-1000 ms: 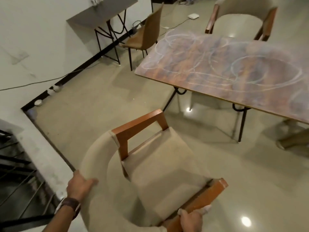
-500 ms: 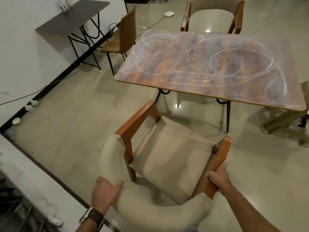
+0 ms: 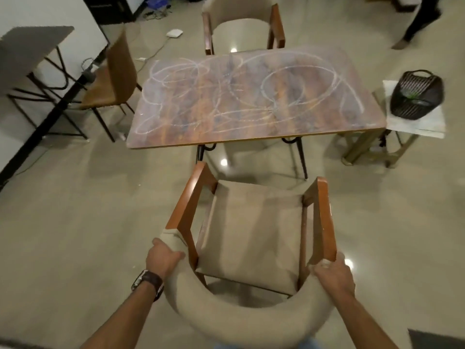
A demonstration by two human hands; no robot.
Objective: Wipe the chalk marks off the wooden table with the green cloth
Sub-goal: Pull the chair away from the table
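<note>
The wooden table (image 3: 251, 102) stands ahead of me, its dark top covered in white chalk loops. Between me and it is a beige armchair (image 3: 254, 233) with orange-brown wooden arms, facing the table. My left hand (image 3: 163, 258) grips the left end of its curved padded backrest. My right hand (image 3: 332, 270) grips the right end, at the base of the right arm. A black basket (image 3: 415, 94) on a small side table to the right holds something green inside; I cannot tell whether it is the cloth.
A second beige armchair (image 3: 241, 28) sits at the table's far side. A brown chair (image 3: 113, 79) and a grey folding table (image 3: 27, 51) stand at the left by the wall. Cables and a white box lie on the far floor. A person's leg (image 3: 417, 21) shows top right.
The armchair has swung round from angled to squarely facing the table. My view turned right with it, bringing the basket and side table into sight. Both hands kept their grip.
</note>
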